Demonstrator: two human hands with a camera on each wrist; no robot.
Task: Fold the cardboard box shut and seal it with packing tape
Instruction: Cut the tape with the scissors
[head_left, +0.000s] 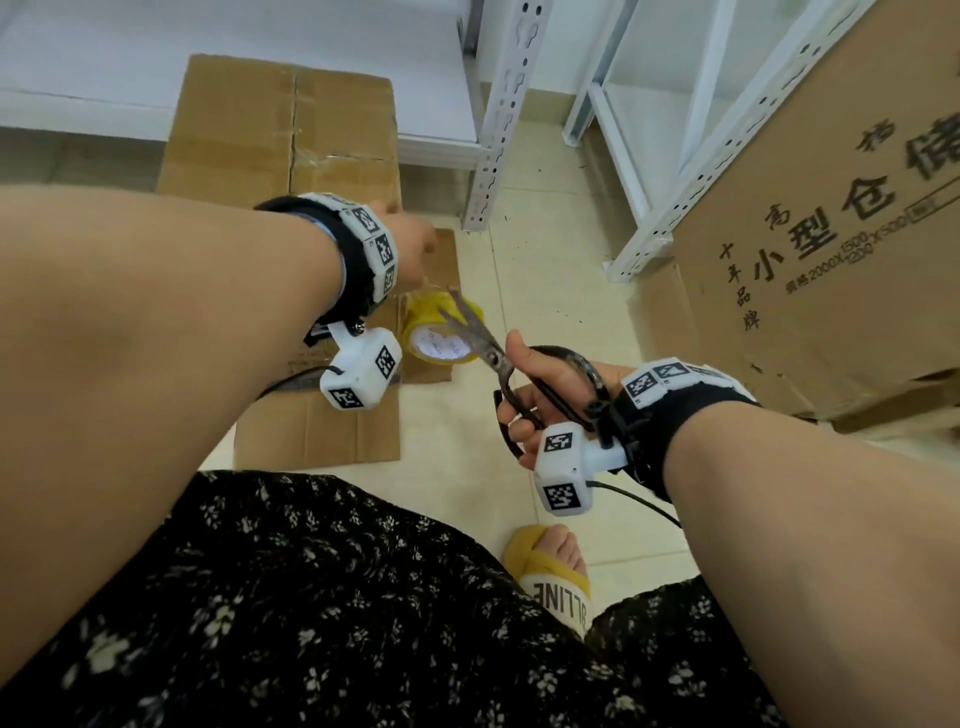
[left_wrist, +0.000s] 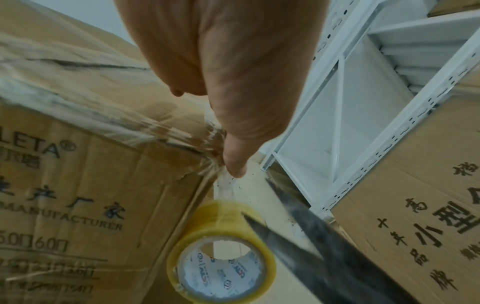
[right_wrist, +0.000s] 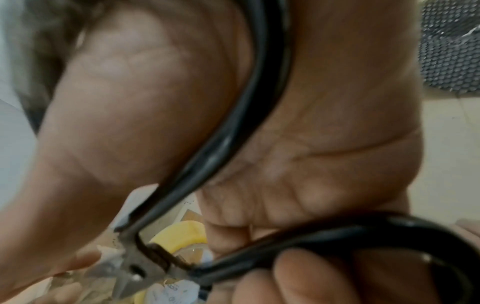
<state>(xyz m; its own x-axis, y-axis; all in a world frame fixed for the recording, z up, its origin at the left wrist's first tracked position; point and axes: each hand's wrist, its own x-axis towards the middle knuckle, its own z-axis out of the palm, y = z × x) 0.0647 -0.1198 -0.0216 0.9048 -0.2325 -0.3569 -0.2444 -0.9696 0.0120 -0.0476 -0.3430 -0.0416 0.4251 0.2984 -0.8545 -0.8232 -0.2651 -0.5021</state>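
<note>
Left wrist view, centre frame: the left hand pinches thin, clingy tape stretched taut from box to light dangling roll, while the right hand grips open scissors beside it.

Yellowish tape roll dangling beside taped box

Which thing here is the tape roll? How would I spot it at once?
Look between the two hands, in front of the cardboard box. The tape roll hangs there below the left hand, beside the open scissors. It is the only yellow ring, with a white printed core.
</note>
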